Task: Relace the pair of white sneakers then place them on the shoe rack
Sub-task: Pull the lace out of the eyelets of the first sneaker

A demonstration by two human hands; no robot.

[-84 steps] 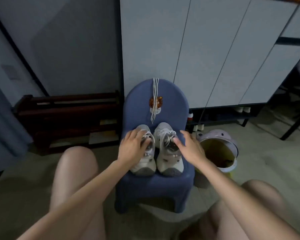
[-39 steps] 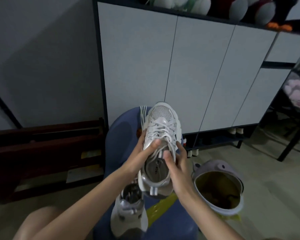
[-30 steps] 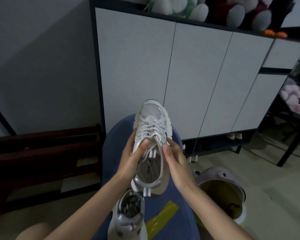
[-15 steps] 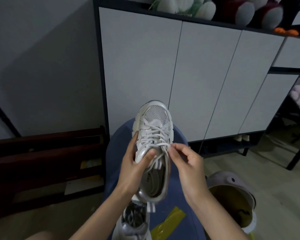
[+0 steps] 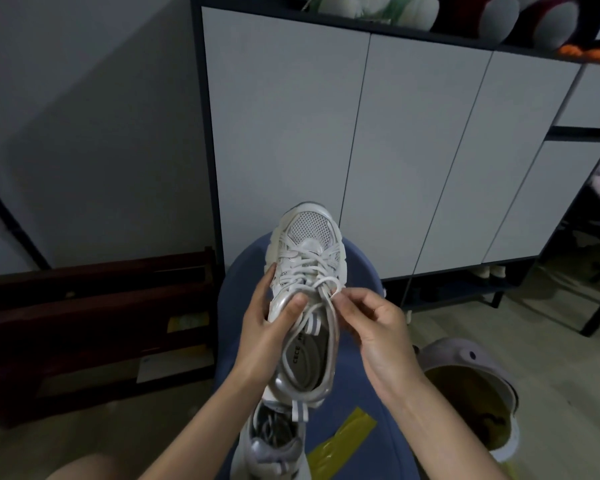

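the raised sneaker (image 5: 303, 299) is held in the air above the blue chair (image 5: 368, 403), toe pointing away, well apart from the dark wooden shoe rack (image 5: 94, 327) at the left; the left hand (image 5: 264, 337) is the holding grip, fingers curled round the side of the upper, thumb on the collar; the right hand (image 5: 374, 327) pinches a loop of the white lace (image 5: 321, 282) at the top eyelets; the second sneaker (image 5: 274, 445) rests on the chair seat below; judgement: the shoe looks light, its sole stiff, its upper soft and yielding, so the midfoot or heel is the sound place to hold; the lace is limp and smooth, likely to slip unless taken close to the eyelet.
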